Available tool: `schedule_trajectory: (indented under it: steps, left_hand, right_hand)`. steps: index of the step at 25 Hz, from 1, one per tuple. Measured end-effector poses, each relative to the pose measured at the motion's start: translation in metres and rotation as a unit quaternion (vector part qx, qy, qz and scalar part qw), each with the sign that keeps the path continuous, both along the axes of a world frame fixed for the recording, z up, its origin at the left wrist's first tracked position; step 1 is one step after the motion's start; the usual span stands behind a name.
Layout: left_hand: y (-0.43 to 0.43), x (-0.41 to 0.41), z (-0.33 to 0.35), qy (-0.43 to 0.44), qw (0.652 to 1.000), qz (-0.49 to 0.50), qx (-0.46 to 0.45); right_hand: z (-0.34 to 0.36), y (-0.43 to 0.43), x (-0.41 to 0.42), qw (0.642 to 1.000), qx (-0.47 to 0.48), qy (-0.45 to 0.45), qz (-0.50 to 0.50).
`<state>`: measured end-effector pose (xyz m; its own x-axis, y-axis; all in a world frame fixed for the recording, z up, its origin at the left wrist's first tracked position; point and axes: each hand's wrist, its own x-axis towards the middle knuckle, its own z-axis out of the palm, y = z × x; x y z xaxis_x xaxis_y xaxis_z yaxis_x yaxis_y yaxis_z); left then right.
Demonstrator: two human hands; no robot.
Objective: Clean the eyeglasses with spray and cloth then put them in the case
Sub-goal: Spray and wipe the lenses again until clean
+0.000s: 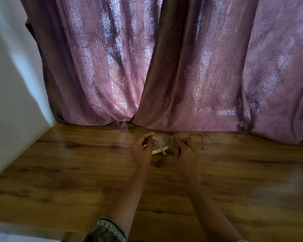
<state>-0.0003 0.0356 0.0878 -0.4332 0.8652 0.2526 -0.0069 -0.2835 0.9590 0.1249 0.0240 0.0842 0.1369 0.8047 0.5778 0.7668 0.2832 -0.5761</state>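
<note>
1. Two hands reach out over a wooden bench (77, 172), both closed on the eyeglasses (162, 139), which are held above the wood near its far edge.
2. Left hand (142, 149) pinches the frame at its left end; one temple arm angles down toward the camera.
3. Right hand (185, 151) grips the frame's right side with a small greenish cloth (173, 143) pressed against it; the other temple juts out to the right.
4. A pale object (158, 151) lies on the bench directly under the glasses; blur keeps it from being told apart.
5. Purple patterned curtains (182, 67) hang behind the bench, a white wall (10, 84) on the left.
</note>
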Motion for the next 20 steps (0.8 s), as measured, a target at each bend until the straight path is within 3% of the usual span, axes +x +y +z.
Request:
schedule_trajectory:
  steps: [5, 10, 15, 20]
  left_hand:
    - [0.003, -0.002, 0.000, 0.020, 1.000, 0.004, -0.004]
    - [0.004, -0.001, 0.004, 0.009, 1.000, 0.009, -0.002]
    - [0.004, -0.001, 0.005, 0.033, 0.999, 0.011, 0.000]
    - [0.003, -0.001, 0.008, 0.020, 1.000, 0.011, 0.004]
  right_hand:
    - [0.009, 0.006, 0.013, 0.997, -0.019, 0.060, -0.033]
    - [0.003, -0.003, 0.001, 0.999, 0.011, 0.033, 0.006]
    - [0.013, 0.001, 0.010, 0.993, 0.004, 0.109, -0.039]
    - [0.006, 0.008, 0.004, 0.999, 0.017, 0.037, 0.008]
